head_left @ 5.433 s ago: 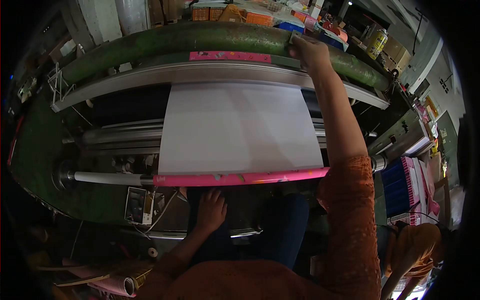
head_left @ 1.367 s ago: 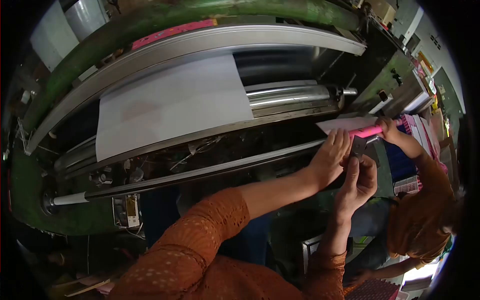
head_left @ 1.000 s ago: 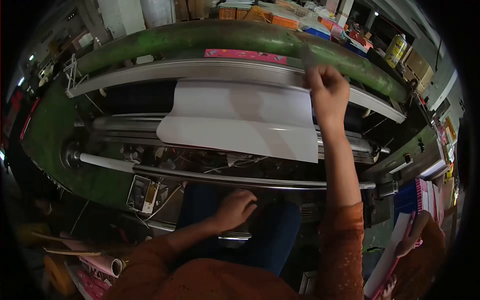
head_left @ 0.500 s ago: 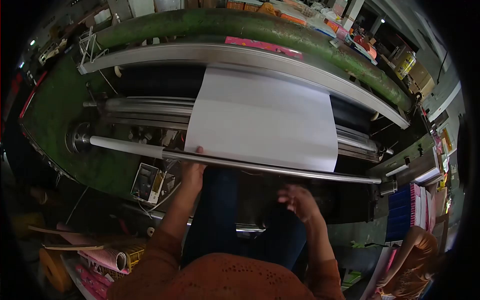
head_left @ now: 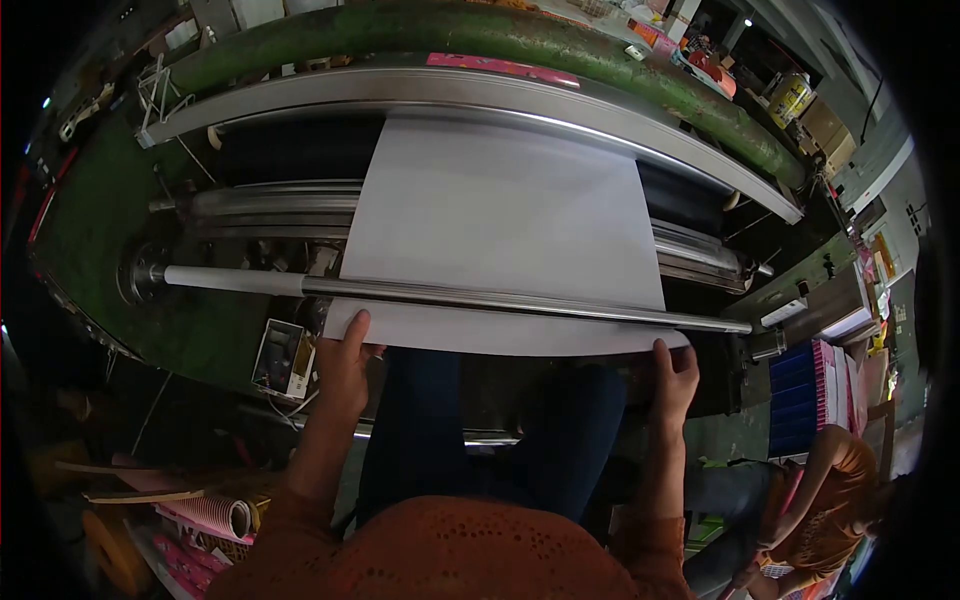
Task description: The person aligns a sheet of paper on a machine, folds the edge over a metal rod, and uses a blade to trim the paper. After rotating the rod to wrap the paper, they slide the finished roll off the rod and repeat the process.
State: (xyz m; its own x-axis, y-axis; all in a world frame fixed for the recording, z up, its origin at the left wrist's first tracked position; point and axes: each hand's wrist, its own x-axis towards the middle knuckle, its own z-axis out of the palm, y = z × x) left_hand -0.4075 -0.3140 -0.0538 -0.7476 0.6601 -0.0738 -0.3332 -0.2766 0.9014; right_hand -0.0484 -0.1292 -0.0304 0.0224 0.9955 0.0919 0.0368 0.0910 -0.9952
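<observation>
A wide sheet of white paper (head_left: 505, 215) runs down from under the machine's grey metal beam and passes beneath a thin steel bar (head_left: 520, 300). Its front edge sticks out on my side of the bar. My left hand (head_left: 347, 362) pinches the left corner of that edge, thumb on top. At the right corner, my right hand (head_left: 676, 375) grips the paper between thumb and fingers. Between both hands the edge hangs fairly straight. A white sleeve (head_left: 235, 280) covers the bar's left end.
Behind the paper lie the grey beam (head_left: 470, 90) and a long green roller (head_left: 480, 35). A small open box (head_left: 283, 358) sits left of my left hand. Another person (head_left: 830, 500) in an orange top is at the lower right, near blue-and-pink stacked material (head_left: 800, 400).
My right hand has moved up and right onto the paper's right corner. The paper's front edge now comes out under the bar, and my left hand has shifted left and down with it.
</observation>
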